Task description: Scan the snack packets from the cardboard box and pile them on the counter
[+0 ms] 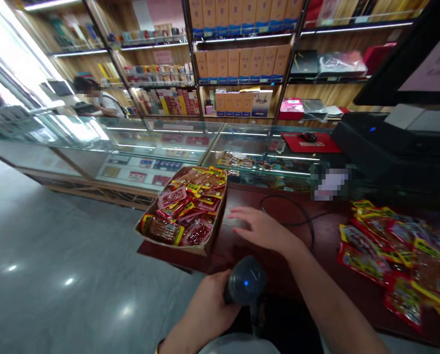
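My left hand (210,305) is wrapped round a dark handheld barcode scanner (247,278) with a lit blue light, low at the table's near edge. My right hand (258,226) reaches over the dark red table (238,196), fingers stretched out and nothing in them. Just left of its fingertips stands a cardboard box (201,250) full of red and yellow snack packets (190,201). Another pile of snack packets (396,255) lies on the table to the right of my right forearm.
A black cable (311,226) curls across the table. Behind are glass display counters (161,130), a mouse on a red mat (326,143), a monitor (396,59) and shelves of boxes (242,64). Another person (107,103) is at the far left.
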Tool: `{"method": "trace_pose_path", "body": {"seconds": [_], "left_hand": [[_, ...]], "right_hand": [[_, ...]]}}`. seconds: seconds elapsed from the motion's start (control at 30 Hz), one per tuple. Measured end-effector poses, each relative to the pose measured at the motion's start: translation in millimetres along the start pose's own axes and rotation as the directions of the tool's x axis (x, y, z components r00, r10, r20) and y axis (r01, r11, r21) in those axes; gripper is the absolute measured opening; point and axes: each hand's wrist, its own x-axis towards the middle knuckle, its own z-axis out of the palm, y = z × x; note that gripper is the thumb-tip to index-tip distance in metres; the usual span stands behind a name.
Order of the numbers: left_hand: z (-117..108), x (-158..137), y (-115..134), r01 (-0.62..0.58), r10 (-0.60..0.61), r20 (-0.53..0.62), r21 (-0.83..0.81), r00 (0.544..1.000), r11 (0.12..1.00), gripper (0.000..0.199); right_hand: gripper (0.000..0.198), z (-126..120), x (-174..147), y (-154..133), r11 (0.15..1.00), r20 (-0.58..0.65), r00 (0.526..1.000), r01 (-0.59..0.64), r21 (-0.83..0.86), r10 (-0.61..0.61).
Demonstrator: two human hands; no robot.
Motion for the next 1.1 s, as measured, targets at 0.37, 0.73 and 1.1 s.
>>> {"method": "trace_pose_path", "body": {"seconds": [0.37, 0.73, 1.1], "left_hand": [[-16, -28, -15, 0.053, -0.055, -0.075, -0.033, 0.996, 0.998, 0.023], [-9, -29, -6, 0.041, -0.042, -0.053, -0.019, 0.998, 0.999, 0.026], [-4, -24, -2, -0.018, 0.014, -0.099, -0.034, 0.995, 0.999, 0.025]], "right_hand": [[0.040, 99, 120, -48, 0.878, 0.354, 0.915, 0.001, -0.479, 0.192], [0.036, 107, 102, -42, 0.888, 0.293, 0.923, -0.098, -0.449, 0.250], [0.021, 18, 36, -14, 0.945, -0.103, 0.950, -0.275, 0.177, 0.296]]}}
